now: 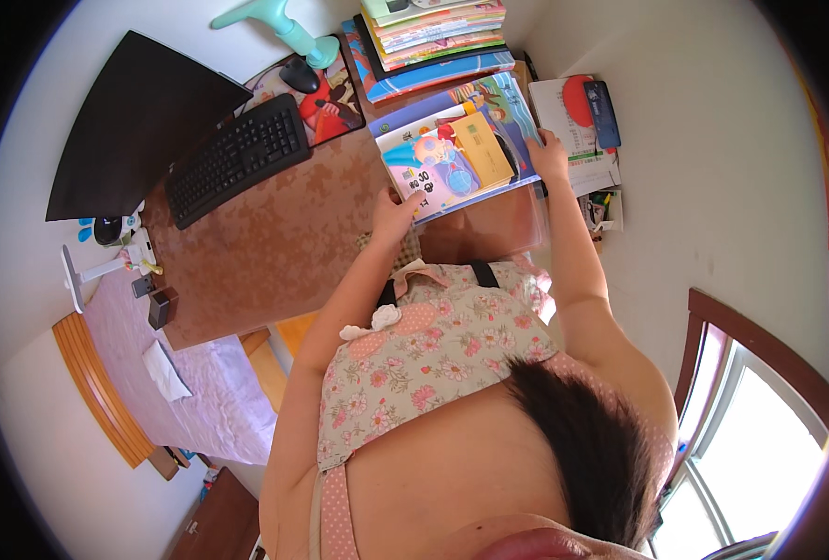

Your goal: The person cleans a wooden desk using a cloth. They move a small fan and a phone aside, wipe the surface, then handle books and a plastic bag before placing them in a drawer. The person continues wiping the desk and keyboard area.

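My left hand (395, 215) grips the lower left corner of a small pile of books, thumb on top. My right hand (549, 155) holds the right edge of the same pile. At its bottom lies a large blue illustrated book (509, 105). A pink and white picture-covered book (432, 168) rests on that, with a smaller yellow-tan booklet (484, 150) on top. The pile is over the near right part of a reddish-brown desk (302, 203). Whether it touches the desk cannot be told.
A tall stack of books (439, 42) stands behind the pile. Farther left are a black keyboard (239, 161), a mouse (300, 75) on a patterned mat, a monitor (141, 126) and a turquoise stand (295, 38). Papers and a dark blue case (602, 113) lie by the right wall.
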`<action>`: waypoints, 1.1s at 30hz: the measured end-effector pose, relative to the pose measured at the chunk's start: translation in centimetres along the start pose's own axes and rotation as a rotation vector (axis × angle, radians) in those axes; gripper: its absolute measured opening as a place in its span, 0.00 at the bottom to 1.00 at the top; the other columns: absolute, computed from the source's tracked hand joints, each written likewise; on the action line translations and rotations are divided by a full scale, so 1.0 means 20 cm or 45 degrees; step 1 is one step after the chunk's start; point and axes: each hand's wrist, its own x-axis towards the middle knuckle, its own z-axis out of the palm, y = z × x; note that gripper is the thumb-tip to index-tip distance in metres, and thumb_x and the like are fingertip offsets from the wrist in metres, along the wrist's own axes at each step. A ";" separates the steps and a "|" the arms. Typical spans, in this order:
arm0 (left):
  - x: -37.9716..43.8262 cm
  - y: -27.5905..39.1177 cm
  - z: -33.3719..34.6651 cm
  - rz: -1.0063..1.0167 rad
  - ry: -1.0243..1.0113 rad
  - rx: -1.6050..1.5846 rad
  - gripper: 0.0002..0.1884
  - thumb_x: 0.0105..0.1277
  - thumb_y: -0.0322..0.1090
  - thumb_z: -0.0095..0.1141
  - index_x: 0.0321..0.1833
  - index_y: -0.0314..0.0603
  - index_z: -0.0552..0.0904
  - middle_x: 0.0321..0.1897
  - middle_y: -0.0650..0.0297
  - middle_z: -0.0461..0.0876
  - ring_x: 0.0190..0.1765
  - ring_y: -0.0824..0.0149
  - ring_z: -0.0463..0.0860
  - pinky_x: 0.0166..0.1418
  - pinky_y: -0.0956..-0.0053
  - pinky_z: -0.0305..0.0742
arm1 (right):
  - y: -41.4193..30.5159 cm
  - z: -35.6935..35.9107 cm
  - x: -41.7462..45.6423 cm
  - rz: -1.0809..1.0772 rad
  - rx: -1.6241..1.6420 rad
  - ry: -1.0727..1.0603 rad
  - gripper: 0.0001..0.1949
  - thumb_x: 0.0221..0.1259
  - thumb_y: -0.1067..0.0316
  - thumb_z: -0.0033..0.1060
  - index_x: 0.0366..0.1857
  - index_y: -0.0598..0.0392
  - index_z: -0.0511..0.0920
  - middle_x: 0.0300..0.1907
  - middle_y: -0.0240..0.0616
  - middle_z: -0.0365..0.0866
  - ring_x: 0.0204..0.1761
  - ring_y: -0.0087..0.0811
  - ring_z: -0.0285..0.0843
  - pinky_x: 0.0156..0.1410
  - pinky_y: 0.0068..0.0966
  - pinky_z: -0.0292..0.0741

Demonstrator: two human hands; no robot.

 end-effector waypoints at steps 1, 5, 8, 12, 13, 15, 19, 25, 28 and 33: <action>0.03 -0.02 -0.01 -0.020 0.009 -0.037 0.28 0.57 0.36 0.68 0.56 0.29 0.72 0.48 0.53 0.80 0.49 0.63 0.81 0.51 0.68 0.77 | -0.01 0.01 0.00 0.034 0.019 -0.015 0.27 0.56 0.51 0.61 0.56 0.57 0.77 0.57 0.54 0.76 0.58 0.50 0.75 0.63 0.39 0.71; 0.15 -0.09 -0.05 -0.172 0.056 -0.174 0.37 0.50 0.33 0.73 0.59 0.25 0.66 0.45 0.51 0.80 0.47 0.61 0.82 0.50 0.68 0.78 | -0.01 0.03 0.02 0.066 0.110 0.024 0.27 0.52 0.55 0.64 0.56 0.58 0.77 0.53 0.53 0.80 0.55 0.48 0.78 0.61 0.37 0.73; 0.21 -0.10 -0.06 -0.268 0.092 -0.245 0.42 0.47 0.30 0.74 0.61 0.22 0.61 0.43 0.50 0.79 0.46 0.59 0.83 0.50 0.67 0.79 | 0.00 0.01 0.05 0.176 0.285 -0.126 0.27 0.50 0.57 0.67 0.55 0.59 0.77 0.48 0.49 0.83 0.51 0.43 0.82 0.58 0.33 0.75; 0.19 -0.05 -0.02 -0.347 0.088 -0.272 0.19 0.52 0.30 0.70 0.46 0.33 0.79 0.39 0.57 0.85 0.42 0.64 0.83 0.44 0.71 0.74 | 0.08 0.00 0.08 0.206 0.483 -0.257 0.25 0.49 0.60 0.69 0.52 0.60 0.78 0.45 0.45 0.85 0.47 0.36 0.82 0.55 0.28 0.75; 0.16 0.02 -0.01 -0.348 0.014 -0.326 0.19 0.52 0.30 0.70 0.46 0.33 0.79 0.39 0.57 0.85 0.43 0.64 0.83 0.45 0.71 0.74 | 0.10 0.00 0.09 0.196 0.505 -0.274 0.25 0.48 0.61 0.69 0.52 0.61 0.78 0.45 0.44 0.85 0.47 0.34 0.82 0.54 0.27 0.75; 0.11 0.13 0.00 -0.347 -0.125 -0.438 0.20 0.51 0.29 0.70 0.46 0.32 0.78 0.41 0.56 0.85 0.44 0.63 0.83 0.48 0.70 0.74 | 0.12 0.00 0.10 0.188 0.563 -0.307 0.24 0.49 0.63 0.69 0.52 0.61 0.77 0.44 0.43 0.85 0.46 0.33 0.82 0.54 0.27 0.75; 0.20 0.04 -0.03 -0.314 -0.069 -0.435 0.24 0.48 0.24 0.71 0.45 0.28 0.71 0.36 0.50 0.82 0.37 0.57 0.85 0.42 0.63 0.83 | 0.09 -0.02 0.07 0.193 0.667 -0.373 0.22 0.52 0.68 0.68 0.53 0.60 0.76 0.42 0.41 0.84 0.44 0.31 0.81 0.51 0.26 0.75; 0.20 0.05 -0.01 -0.306 -0.058 -0.392 0.23 0.51 0.24 0.69 0.46 0.32 0.69 0.40 0.52 0.80 0.42 0.56 0.84 0.48 0.60 0.80 | 0.08 -0.08 0.02 0.223 0.801 -0.480 0.18 0.55 0.71 0.68 0.49 0.59 0.74 0.40 0.39 0.83 0.42 0.27 0.79 0.48 0.24 0.75; 0.17 0.13 0.00 -0.273 -0.087 -0.453 0.29 0.50 0.22 0.69 0.47 0.37 0.61 0.39 0.53 0.75 0.41 0.55 0.84 0.44 0.58 0.83 | 0.12 -0.10 -0.05 0.191 0.840 -0.424 0.17 0.56 0.72 0.67 0.49 0.59 0.74 0.39 0.36 0.82 0.41 0.24 0.78 0.47 0.23 0.74; 0.19 0.13 -0.01 -0.232 -0.085 -0.351 0.30 0.47 0.22 0.70 0.47 0.36 0.61 0.39 0.53 0.76 0.41 0.58 0.84 0.43 0.59 0.83 | 0.14 -0.09 -0.17 0.218 0.991 -0.329 0.16 0.59 0.76 0.65 0.50 0.59 0.73 0.41 0.34 0.81 0.42 0.23 0.76 0.49 0.22 0.74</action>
